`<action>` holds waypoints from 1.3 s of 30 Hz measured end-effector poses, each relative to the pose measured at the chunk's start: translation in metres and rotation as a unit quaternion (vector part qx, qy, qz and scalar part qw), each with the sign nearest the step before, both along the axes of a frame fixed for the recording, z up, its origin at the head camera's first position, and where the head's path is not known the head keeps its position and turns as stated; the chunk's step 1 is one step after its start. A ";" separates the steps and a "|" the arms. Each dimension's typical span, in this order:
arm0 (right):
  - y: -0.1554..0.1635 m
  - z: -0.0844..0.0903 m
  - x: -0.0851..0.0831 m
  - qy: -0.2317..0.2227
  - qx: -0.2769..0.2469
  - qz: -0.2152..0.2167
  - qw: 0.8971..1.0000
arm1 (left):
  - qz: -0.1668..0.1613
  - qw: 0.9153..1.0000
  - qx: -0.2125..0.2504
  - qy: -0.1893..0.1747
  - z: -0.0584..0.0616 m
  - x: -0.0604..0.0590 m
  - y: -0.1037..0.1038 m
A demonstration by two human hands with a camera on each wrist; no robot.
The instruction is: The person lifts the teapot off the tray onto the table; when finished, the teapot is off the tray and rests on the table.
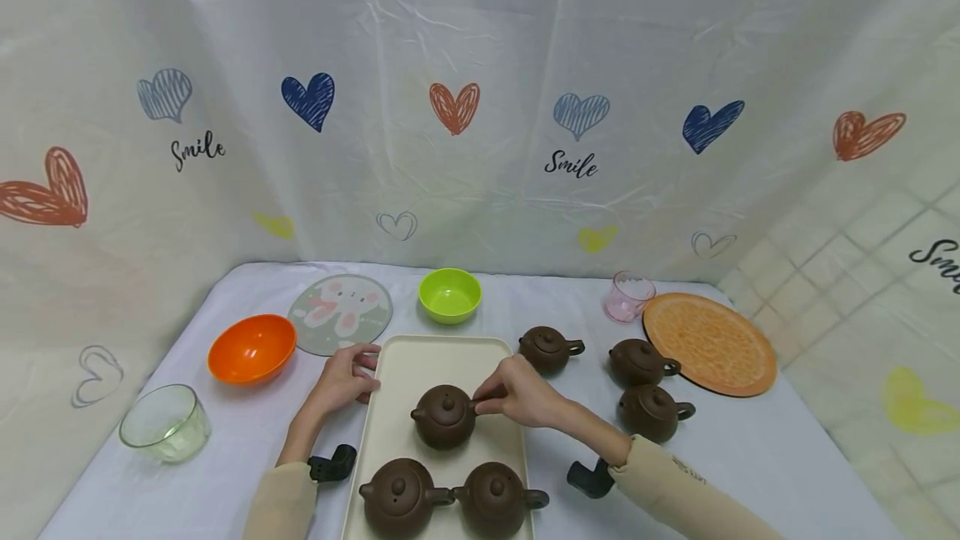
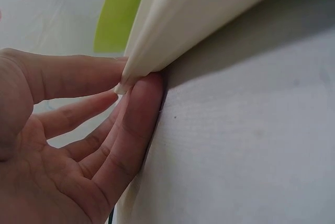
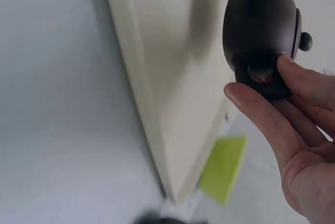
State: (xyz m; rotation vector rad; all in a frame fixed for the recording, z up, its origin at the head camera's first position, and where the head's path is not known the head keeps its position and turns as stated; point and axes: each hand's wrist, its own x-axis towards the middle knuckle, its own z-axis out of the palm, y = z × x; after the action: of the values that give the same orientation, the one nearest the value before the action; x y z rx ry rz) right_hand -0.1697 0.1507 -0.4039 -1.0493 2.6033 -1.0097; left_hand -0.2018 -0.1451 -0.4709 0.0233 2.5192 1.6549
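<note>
A brown teapot (image 1: 444, 417) is over the middle of a cream tray (image 1: 420, 363). My right hand (image 1: 517, 394) pinches its handle between thumb and fingers, which the right wrist view shows close up on the dark teapot (image 3: 259, 22). At the tray's left edge is my left hand (image 1: 343, 379). In the left wrist view, thumb and index finger of the left hand (image 2: 78, 130) pinch the tray's rim (image 2: 141, 51). Two more brown teapots, one on the left (image 1: 400, 497) and one on the right (image 1: 495, 500), sit at the tray's near end.
Right of the tray stand three brown teapots (image 1: 547, 349), near a pink cup (image 1: 628, 297) and a round orange-brown mat (image 1: 708, 344). A green bowl (image 1: 450, 297) stands behind the tray. Leftward are a rabbit mat (image 1: 315, 332), an orange bowl (image 1: 252, 350) and a glass bowl (image 1: 167, 425).
</note>
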 end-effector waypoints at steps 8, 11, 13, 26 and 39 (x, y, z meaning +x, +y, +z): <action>0.056 0.011 -0.001 -0.005 -0.013 -0.037 0.999 | 0.001 1.000 -0.002 0.001 0.001 -0.001 0.001; 0.077 0.011 0.000 -0.010 -0.012 -0.052 0.999 | 0.000 1.000 0.001 0.002 0.000 -0.001 0.001; 0.089 0.011 0.002 -0.015 -0.009 -0.065 0.998 | 0.001 1.000 0.003 0.002 0.000 0.000 0.001; 0.133 0.001 -0.001 -0.010 0.015 -0.110 0.994 | 0.003 1.000 0.003 -0.001 0.000 0.000 0.001; 0.142 -0.010 -0.007 -0.015 0.011 -0.105 0.994 | 0.005 1.000 -0.001 -0.001 -0.003 -0.001 0.000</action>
State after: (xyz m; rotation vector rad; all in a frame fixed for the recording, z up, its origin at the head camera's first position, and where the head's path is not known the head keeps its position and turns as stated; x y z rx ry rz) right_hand -0.1763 0.2923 -0.4140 -0.7611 2.7360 -1.0286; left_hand -0.2029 -0.1449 -0.4735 0.0086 2.5234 1.6538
